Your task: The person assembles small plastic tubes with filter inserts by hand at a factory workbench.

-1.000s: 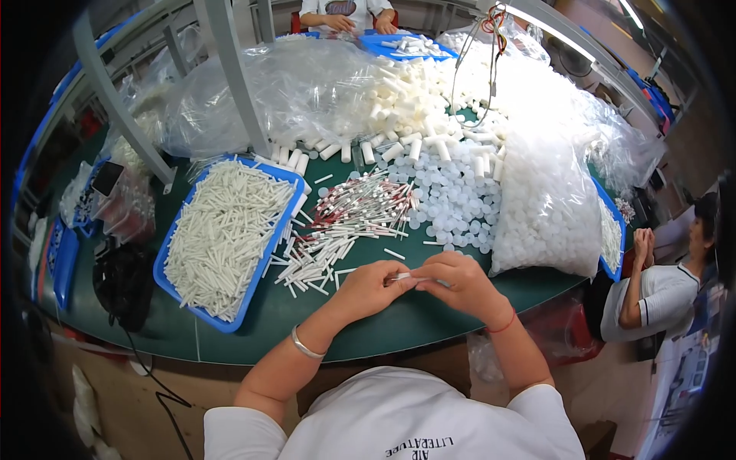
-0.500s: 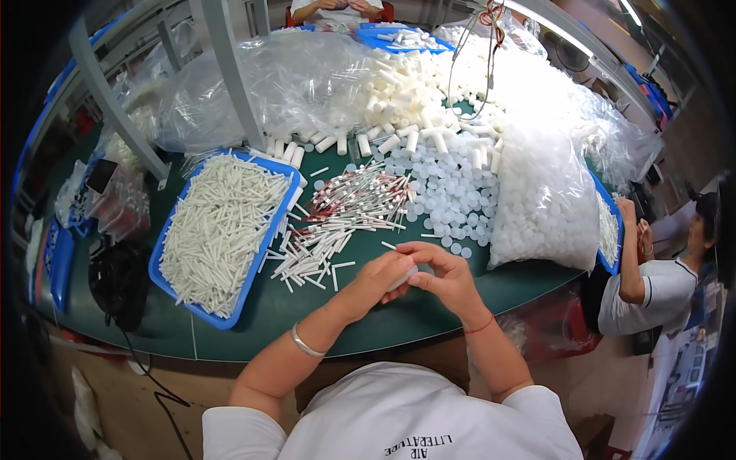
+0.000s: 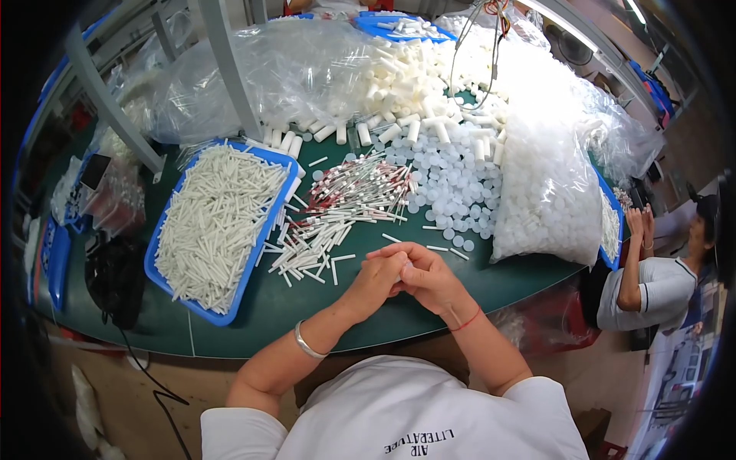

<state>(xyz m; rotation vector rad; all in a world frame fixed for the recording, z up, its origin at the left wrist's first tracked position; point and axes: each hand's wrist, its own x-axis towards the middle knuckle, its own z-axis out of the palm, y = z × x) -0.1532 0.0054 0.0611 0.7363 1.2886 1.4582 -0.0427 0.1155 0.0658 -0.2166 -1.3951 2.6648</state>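
Note:
My left hand [image 3: 373, 287] and my right hand [image 3: 428, 276] are pressed together above the near edge of the green table. Both are closed, fingers folded against each other. Whatever lies between them is hidden, apart from a hint of something pale. Just beyond the fingers are a few loose white sticks [image 3: 458, 254]. A heap of thin white sticks with red parts [image 3: 360, 188] spreads past my left hand. Farther right is a pile of translucent round caps [image 3: 452, 180].
On the left stands a blue tray [image 3: 282, 201] full of short white sticks. A clear bag of caps [image 3: 546, 199] sits at right; white cylinders [image 3: 399, 84] and plastic sheeting [image 3: 284, 77] lie behind. Grey posts [image 3: 230, 69] rise at left. A co-worker [image 3: 652, 276] sits at right.
My hands have closed together over the pale round piece that showed between them. The white stick at my fingers now lies beyond them, and more loose sticks show on the table.

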